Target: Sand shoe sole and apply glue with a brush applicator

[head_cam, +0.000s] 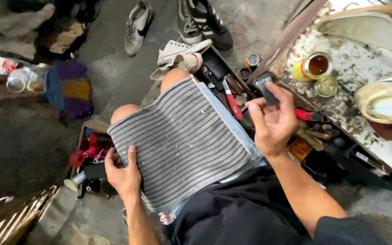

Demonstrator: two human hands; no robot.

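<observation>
A grey striped cloth point(182, 140) lies spread over my lap, dotted with small white flecks. My left hand point(123, 171) rests on its left edge, thumb on top and fingers curled under. My right hand point(272, 120) is raised palm up to the right of the cloth, fingers pinching a small dark grey block point(266, 89) at its tip. Below that hand sits an open toolbox point(225, 84) with a red-handled tool point(232, 102) and other dark tools.
A stained white bench point(355, 68) at right carries an open yellow glue tin point(313, 66), its lid point(327, 86) and shoe soles point(389, 102). Sneakers point(178, 50) lie on the concrete floor ahead. A box of thread spools point(89, 156) sits by my left knee.
</observation>
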